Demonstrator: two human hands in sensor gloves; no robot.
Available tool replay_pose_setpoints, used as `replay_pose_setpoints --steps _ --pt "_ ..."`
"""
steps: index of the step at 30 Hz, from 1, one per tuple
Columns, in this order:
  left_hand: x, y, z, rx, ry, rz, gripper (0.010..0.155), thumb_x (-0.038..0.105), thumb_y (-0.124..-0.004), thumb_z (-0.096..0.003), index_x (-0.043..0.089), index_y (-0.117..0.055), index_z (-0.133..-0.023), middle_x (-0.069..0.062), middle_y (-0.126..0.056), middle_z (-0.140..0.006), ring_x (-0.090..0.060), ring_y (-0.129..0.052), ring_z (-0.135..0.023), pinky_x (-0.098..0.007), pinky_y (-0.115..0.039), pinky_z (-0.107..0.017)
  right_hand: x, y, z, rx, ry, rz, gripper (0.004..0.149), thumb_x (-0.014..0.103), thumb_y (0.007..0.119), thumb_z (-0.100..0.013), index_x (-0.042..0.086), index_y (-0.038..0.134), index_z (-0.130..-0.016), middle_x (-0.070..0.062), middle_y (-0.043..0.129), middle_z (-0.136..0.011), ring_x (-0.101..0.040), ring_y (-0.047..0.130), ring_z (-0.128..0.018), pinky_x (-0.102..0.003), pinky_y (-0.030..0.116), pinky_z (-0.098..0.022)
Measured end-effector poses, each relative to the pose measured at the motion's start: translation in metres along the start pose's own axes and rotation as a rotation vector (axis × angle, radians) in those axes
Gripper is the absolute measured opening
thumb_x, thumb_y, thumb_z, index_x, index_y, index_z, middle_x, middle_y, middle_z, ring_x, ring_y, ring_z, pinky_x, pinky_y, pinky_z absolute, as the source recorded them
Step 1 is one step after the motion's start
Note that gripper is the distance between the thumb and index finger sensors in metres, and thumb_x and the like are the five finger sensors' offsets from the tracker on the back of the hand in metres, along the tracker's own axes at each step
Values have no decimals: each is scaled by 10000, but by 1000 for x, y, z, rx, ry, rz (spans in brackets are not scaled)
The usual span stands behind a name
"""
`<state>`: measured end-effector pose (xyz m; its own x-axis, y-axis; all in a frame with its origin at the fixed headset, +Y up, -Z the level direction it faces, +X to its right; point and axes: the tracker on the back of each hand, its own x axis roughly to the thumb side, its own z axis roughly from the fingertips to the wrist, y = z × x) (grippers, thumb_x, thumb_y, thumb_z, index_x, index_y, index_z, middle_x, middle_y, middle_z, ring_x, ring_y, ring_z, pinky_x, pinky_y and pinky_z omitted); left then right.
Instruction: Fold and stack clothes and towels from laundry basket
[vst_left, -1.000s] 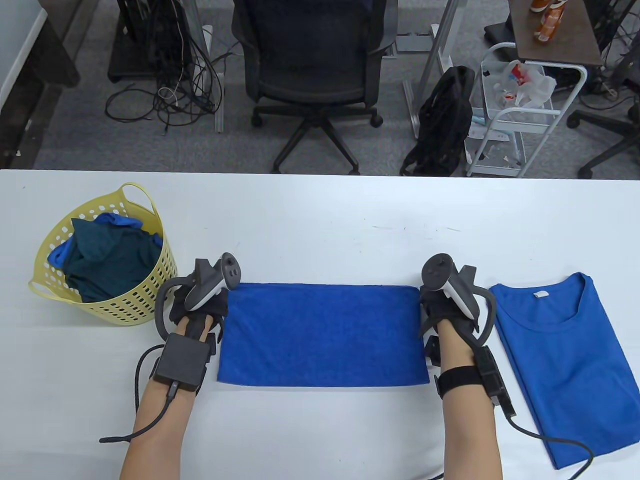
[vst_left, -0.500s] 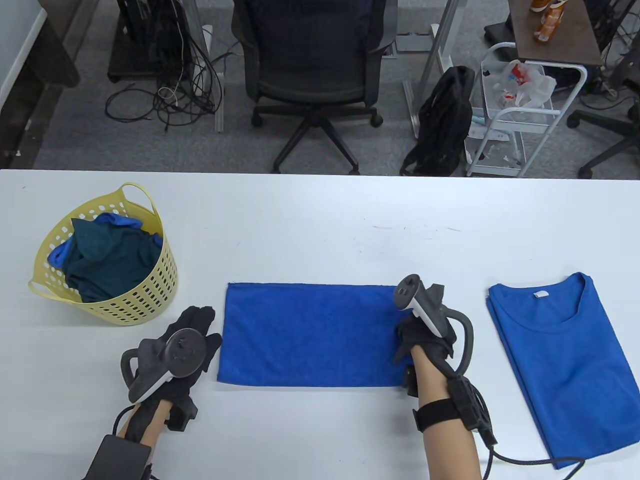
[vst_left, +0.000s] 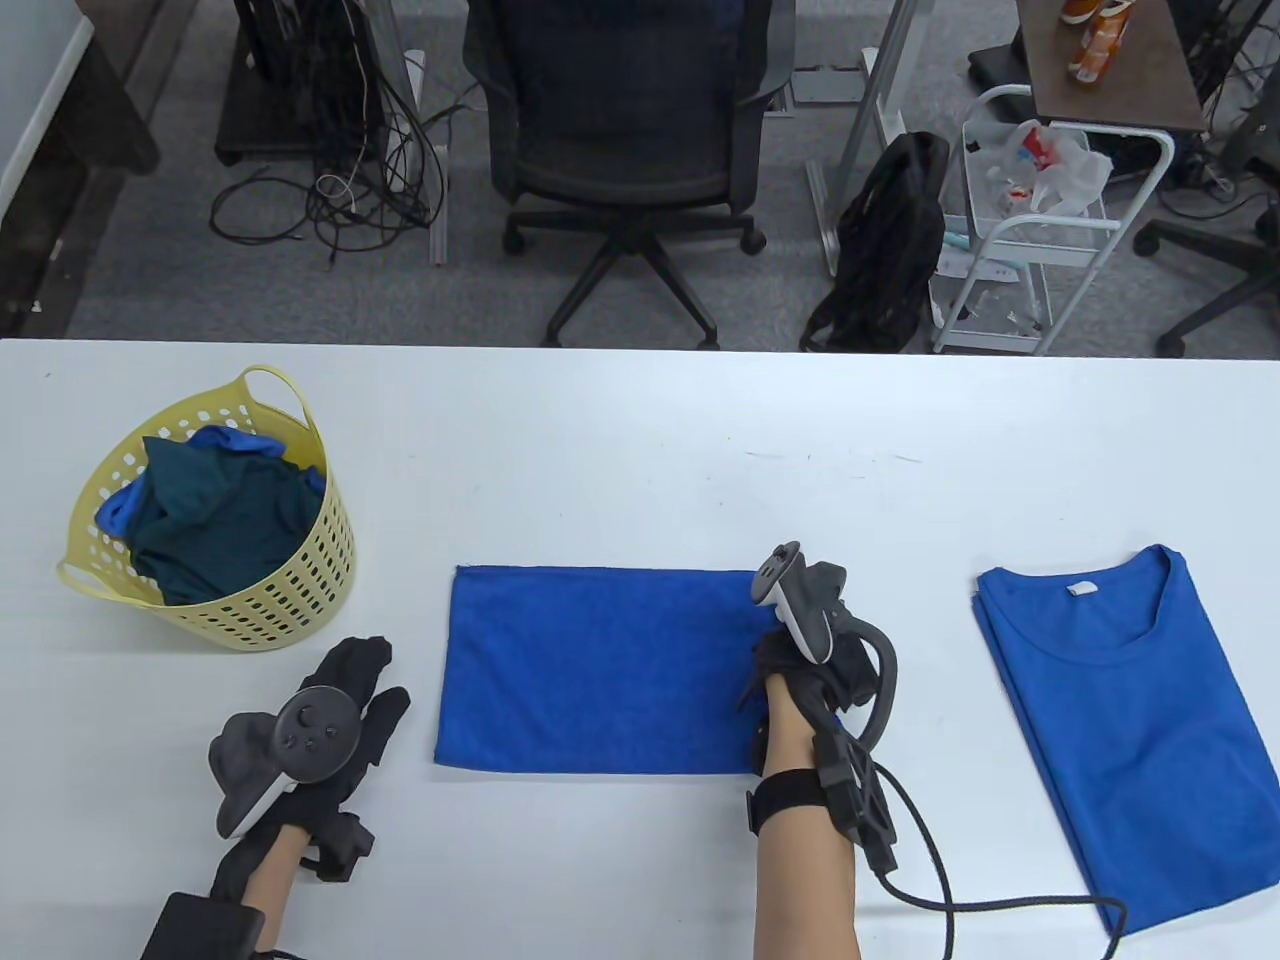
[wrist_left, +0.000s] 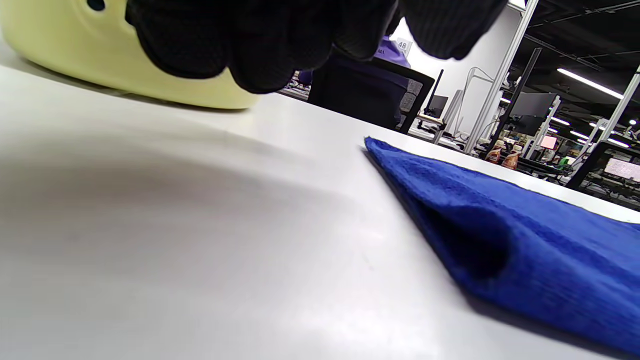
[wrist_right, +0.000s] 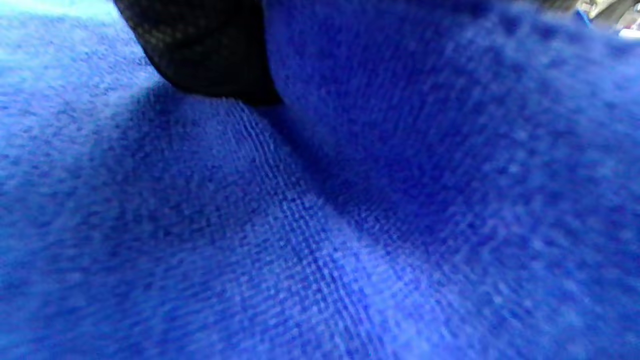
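The blue towel (vst_left: 600, 670) lay flat at lower centre of the table (vst_left: 640, 440). The right hand (vst_left: 815, 670) apparently gripped its right end, lifted over. The left hand (vst_left: 330, 720), fingers extended, rested lower left, below the yellow basket (vst_left: 300, 600).

A towel (vst_left: 600, 668) is lying flat in the middle of the bench (vst_left: 640, 440), near its front edge. A laundry basket (vst_left: 215, 520) is standing to its left, further back, with clothes (vst_left: 215, 510) sitting inside. A folded shirt (vst_left: 1130, 710) is lying well to the towel's right. The left hand (vst_left: 335, 715) is resting on the bench just left of the towel, in front of the basket. The right hand (vst_left: 810, 670) is sitting on the towel's right end.
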<state>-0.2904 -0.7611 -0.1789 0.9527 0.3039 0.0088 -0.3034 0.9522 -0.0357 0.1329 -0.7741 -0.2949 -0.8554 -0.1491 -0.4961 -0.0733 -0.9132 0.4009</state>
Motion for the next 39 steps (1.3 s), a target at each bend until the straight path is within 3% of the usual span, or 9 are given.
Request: replay_pose_setpoints --steps 2,4,6,8,13,18,26,34,39 --pt "0 0 0 -4 -4 -1 694 511 -718 -574 174 -580 -1165 -201 -655 -1188 -396 -821 -989 -561 -759 -687 2 1 3 -6 -43 17 384 214 854 -584 14 754 -897 -146 815 -722 -338 831 -653 -702 651 -605" --pt "1 0 1 -5 -9 -8 695 513 -717 -572 178 -580 -1165 -201 -646 -1192 -396 -815 -994 -564 -755 -689 -1 -1 0 39 -132 34 354 203 829 -600 15 749 -890 -365 587 -1027 -588 644 -892 -777 537 -631" --pt "0 1 1 -4 -14 -8 691 514 -716 -572 182 -583 -1163 -204 -643 -1193 -397 -811 -998 -565 -754 -691 -11 -5 -3 115 -182 -65 371 210 764 -636 3 691 -935 -417 543 -1043 -654 591 -905 -762 581 -630" --pt "0 2 2 0 -17 -1 689 516 -716 -570 189 -583 -1162 -205 -636 -1196 -400 -807 -1001 -566 -753 -692 -29 -18 -6 90 -281 -172 388 215 730 -647 5 644 -962 -359 668 -1026 -584 738 -865 -704 687 -608" --pt "-2 4 2 -3 -16 22 692 519 -711 -571 190 -574 -1165 -209 -630 -1198 -402 -801 -1005 -568 -750 -693 -81 -10 -32 333 -447 -662 584 227 694 -650 30 419 -1125 -275 791 -962 -397 916 -745 -641 773 -586" --pt "0 2 2 -15 -28 14 692 521 -709 -571 208 -561 -1171 -212 -628 -1200 -403 -802 -1004 -567 -750 -694 -115 11 -45 596 -621 -928 731 339 724 -651 360 203 -1163 -247 606 -1151 -435 818 -871 -637 763 -598" --pt "3 -1 3 -42 -59 13 671 519 -710 -570 236 -574 -1164 -205 -633 -1201 -393 -812 -1000 -560 -755 -694 -100 14 -36 441 -762 -697 604 186 765 -604 317 493 -1126 -114 378 -1209 -285 841 -771 -462 793 -563" --pt "2 -1 3 -41 -63 16 693 516 -711 -570 197 -568 -1168 -191 -638 -1200 -381 -816 -1002 -560 -758 -692 -93 -13 -23 347 -917 -782 747 190 808 -580 190 350 -1170 -101 221 -1213 -221 881 -626 -376 823 -478" --pt "3 -3 2 -56 -69 12 698 516 -711 -569 192 -566 -1170 -187 -638 -1202 -380 -819 -1002 -559 -758 -694 -102 8 -32 348 -757 -653 785 177 809 -579 161 291 -1168 -130 199 -1204 -231 871 -598 -366 812 -460"
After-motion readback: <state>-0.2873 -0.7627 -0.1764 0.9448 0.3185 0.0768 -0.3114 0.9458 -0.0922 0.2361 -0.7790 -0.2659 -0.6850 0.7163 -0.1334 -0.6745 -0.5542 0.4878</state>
